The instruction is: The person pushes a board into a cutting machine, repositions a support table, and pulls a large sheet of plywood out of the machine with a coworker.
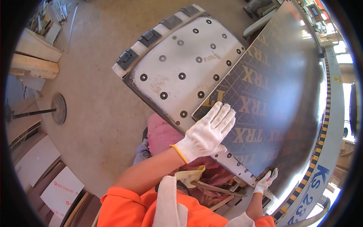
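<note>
A large dark board (261, 102) with a glossy film and gold printing lies over a pale metal table (174, 81) dotted with round black-rimmed ball rollers. Both my hands wear white knitted gloves. My left hand (210, 130) lies flat at the board's near left corner, fingers straight and close together, thumb apart. Farther right, at the board's near edge, my right hand (264, 183) is partly curled. A small red and blue stick (269, 177) shows between its fingers; its kind is too small to tell.
A grey machine beam (328, 140) with a yellow-and-black striped edge runs along the right. Black clamps (149, 37) line the table's far left edge. A round-based stand (58, 108) and stacked panels (62, 191) are at left. Pink cloth (162, 134) hangs below the table.
</note>
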